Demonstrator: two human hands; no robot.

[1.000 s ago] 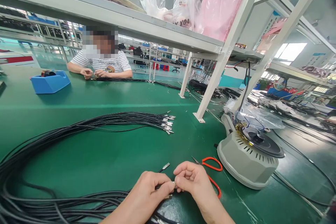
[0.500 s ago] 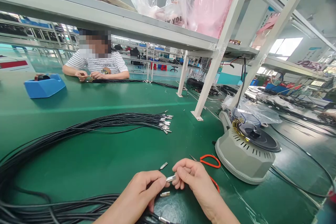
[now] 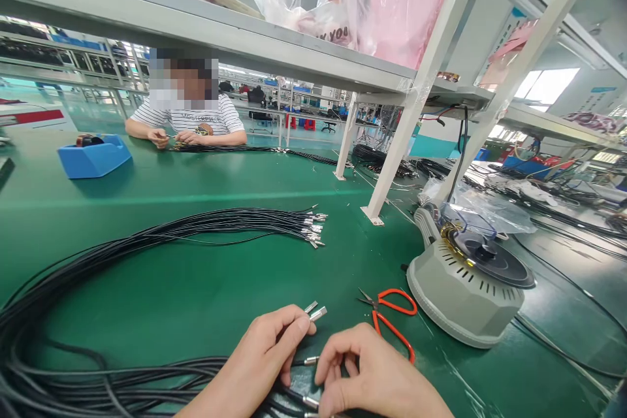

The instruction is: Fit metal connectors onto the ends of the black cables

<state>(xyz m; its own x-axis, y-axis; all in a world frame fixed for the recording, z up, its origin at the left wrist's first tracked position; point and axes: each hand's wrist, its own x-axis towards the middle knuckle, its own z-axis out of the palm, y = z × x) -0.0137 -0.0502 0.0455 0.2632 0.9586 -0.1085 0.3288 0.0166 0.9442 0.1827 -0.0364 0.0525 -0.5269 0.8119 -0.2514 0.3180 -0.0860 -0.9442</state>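
Observation:
My left hand [image 3: 277,346] is closed, its thumb and forefinger pinching a silver metal cable connector [image 3: 318,314] that sticks out past the fingertips. A second connector [image 3: 310,306] shows just behind it. Lower down, my right hand [image 3: 362,366] has curved fingers with a gap between thumb and forefinger. Its thumb is beside another cable connector [image 3: 310,403]; whether they touch I cannot tell. One more connector [image 3: 310,360] lies close to the right fingertips. Black cables [image 3: 161,379] run under my left wrist. Red-handled scissors [image 3: 392,313] lie partly opened beyond my right hand.
A bundle of black cables [image 3: 235,219] with silver ends curves across the green table [image 3: 220,294]. At right stands a grey tape dispenser machine [image 3: 465,294]. A blue tape holder [image 3: 95,157] is at far left. White shelf posts [image 3: 406,144] rise ahead. A person [image 3: 191,117] sits opposite.
My right hand has left the connector in my left hand and moved down towards the lower connectors. The held connector now points further up, and the scissors are more in view.

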